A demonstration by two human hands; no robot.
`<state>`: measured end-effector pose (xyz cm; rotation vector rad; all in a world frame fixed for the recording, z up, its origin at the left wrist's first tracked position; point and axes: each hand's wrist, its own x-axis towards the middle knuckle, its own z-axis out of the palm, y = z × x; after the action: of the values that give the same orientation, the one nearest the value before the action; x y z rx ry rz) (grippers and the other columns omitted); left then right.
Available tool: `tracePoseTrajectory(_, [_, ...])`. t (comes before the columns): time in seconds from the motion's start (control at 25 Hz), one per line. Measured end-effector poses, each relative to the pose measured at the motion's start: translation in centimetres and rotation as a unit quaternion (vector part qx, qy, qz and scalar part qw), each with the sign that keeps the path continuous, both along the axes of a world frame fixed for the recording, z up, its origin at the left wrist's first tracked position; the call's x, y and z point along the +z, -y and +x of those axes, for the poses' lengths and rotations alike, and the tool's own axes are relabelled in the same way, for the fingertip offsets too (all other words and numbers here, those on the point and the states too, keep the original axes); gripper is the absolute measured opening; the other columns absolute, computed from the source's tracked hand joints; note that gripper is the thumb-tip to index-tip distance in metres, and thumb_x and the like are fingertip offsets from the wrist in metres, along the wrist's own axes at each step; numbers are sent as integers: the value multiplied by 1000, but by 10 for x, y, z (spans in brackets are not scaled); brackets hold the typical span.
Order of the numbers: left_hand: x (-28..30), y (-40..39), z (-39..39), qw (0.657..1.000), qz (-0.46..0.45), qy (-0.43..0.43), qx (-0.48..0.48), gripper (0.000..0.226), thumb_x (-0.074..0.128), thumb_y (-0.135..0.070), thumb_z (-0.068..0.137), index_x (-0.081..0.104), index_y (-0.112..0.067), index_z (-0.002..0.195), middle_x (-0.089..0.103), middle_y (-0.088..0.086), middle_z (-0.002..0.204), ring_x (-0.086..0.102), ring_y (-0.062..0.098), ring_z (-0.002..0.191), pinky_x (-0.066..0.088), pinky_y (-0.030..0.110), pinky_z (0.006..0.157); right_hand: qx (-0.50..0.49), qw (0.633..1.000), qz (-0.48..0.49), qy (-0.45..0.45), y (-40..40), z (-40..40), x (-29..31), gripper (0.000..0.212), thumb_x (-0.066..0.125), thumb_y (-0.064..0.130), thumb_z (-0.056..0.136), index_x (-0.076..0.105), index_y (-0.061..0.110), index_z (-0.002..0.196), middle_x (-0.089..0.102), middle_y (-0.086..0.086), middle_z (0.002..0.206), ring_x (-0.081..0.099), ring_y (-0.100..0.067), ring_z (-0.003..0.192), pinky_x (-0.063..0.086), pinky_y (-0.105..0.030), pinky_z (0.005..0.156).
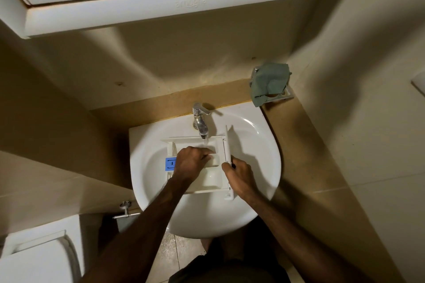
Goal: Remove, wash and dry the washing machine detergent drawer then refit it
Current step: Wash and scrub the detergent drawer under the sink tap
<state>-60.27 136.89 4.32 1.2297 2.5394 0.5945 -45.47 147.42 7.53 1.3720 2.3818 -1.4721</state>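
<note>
Filling sink (259, 135) width, drawer (207, 179), right hand (239, 178) gripping front edge

**The sink and what sits in it**

I see a white sink (257, 142) against the wall. A white detergent drawer (207, 181) lies across its bowl, with a blue part (169, 163) at its left end. The silver tap (200, 119) stands on the back rim, and water runs down into the drawer.

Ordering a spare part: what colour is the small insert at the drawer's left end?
Blue, on the white plastic detergent drawer; the small insert shows in the head view.
</note>
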Motion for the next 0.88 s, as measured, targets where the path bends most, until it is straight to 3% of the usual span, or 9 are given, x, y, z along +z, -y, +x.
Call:
tracePoseTrajectory(0.12, [5, 6, -3, 1000, -2, 14, 14, 28, 62, -50, 95, 79, -29, 103, 77, -8, 103, 69, 19, 93, 48, 31, 76, 13, 1000, -10, 16, -6, -2, 8, 31, 48, 47, 77, 63, 21, 83, 65, 2, 72, 63, -26, 79, 52, -38, 74])
tracePoseTrajectory(0.2, [10, 16, -8, 998, 6, 25, 55, 35, 58, -58, 95, 77, -30, 99, 74, -14, 101, 66, 14, 91, 48, 29, 73, 14, 999, -24, 31, -12, -3, 11, 31, 50, 48, 74, 64, 21, 77, 66, 4, 69, 63, -25, 76, 51, -37, 73])
tracePoseTrajectory(0.28, [12, 23, -16, 993, 36, -44, 100, 27, 59, -47, 98, 75, -26, 104, 74, -6, 105, 64, 19, 96, 51, 32, 75, 19, 997, -51, 48, -19, -6, 17, 31, 53, 46, 73, 56, 17, 63, 60, 5, 61, 59, -24, 67, 47, -35, 67])
tracePoseTrajectory(0.36, [8, 21, -28, 989, -8, -130, 71, 30, 66, -36, 93, 70, -20, 117, 70, 4, 115, 60, 27, 104, 52, 40, 82, 42, 995, -68, 59, -26, -12, 24, 32, 57, 42, 75, 51, 16, 57, 55, 5, 55, 54, -22, 62, 43, -34, 64])
tracePoseTrajectory(0.52, [11, -2, -48, 989, -134, 57, 15, 51, 67, -48, 90, 62, -24, 134, 69, 9, 123, 62, 32, 112, 45, 37, 91, 92, 989, -87, 71, -30, -27, 37, 33, 61, 34, 77, 47, 17, 52, 49, 7, 49, 50, -20, 56, 41, -30, 58])
tracePoseTrajectory(0.6, [8, -11, -58, 985, -157, 68, -33, 51, 64, -50, 92, 62, -25, 136, 67, 8, 130, 62, 32, 113, 46, 34, 89, 89, 989, -93, 72, -30, -30, 38, 32, 61, 34, 76, 50, 17, 52, 53, 7, 49, 54, -20, 56, 44, -28, 55])
tracePoseTrajectory(0.72, [10, -21, -64, 987, -112, 110, -19, 43, 62, -52, 94, 70, -20, 121, 72, 9, 120, 65, 30, 104, 47, 35, 87, 74, 992, -75, 68, -33, -30, 38, 37, 61, 33, 79, 48, 18, 49, 48, 10, 45, 50, -18, 53, 40, -27, 55])
tracePoseTrajectory(0.8, [8, -26, -62, 990, -82, 118, -1, 45, 60, -53, 96, 72, -10, 105, 74, 16, 102, 66, 32, 92, 46, 35, 77, 63, 994, -53, 71, -37, -29, 37, 38, 61, 35, 78, 49, 18, 47, 47, 10, 44, 48, -18, 55, 38, -29, 58])
tracePoseTrajectory(0.88, [5, -29, -59, 989, -90, 115, 2, 45, 57, -52, 98, 71, -9, 102, 73, 17, 98, 65, 31, 89, 40, 32, 72, 55, 995, -48, 74, -39, -29, 36, 37, 61, 36, 77, 51, 19, 45, 47, 10, 43, 48, -18, 55, 37, -29, 58])
